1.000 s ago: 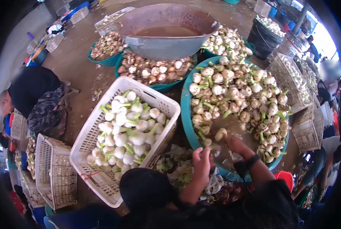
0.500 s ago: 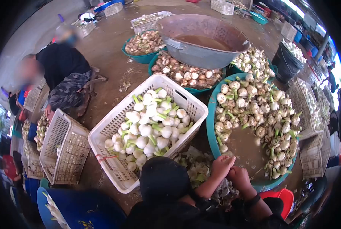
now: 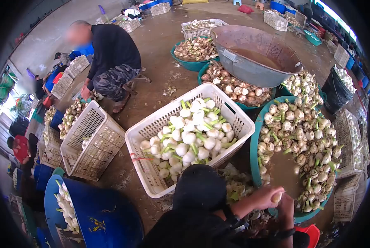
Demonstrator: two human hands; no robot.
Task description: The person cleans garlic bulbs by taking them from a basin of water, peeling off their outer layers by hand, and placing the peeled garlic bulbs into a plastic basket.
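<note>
My left hand (image 3: 264, 198) is closed around a pale garlic bulb (image 3: 277, 197) above the front rim of the large green basin (image 3: 255, 153). My right hand (image 3: 286, 206) is right beside it, with curled fingers close to the bulb; what they grip is hidden. Inside the basin lie many unpeeled garlic bulbs (image 3: 315, 142) with green stems, over muddy brown water. To the left of my hands, a white plastic crate (image 3: 150, 188) holds a heap of clean white garlic bulbs (image 3: 189, 138). Peeled skins (image 3: 236, 182) are piled between crate and basin.
A big metal tub (image 3: 251, 68) rests over more basins of garlic. At left a person in black (image 3: 114, 49) sits on a low stool beside a tilted crate (image 3: 92, 140). A blue tub (image 3: 106, 211) stands at front left, and a red container (image 3: 311, 234) at front right.
The view has swung left, so everything appears shifted right. My hands have moved slightly apart, and a pale bulb now shows in my left hand.
</note>
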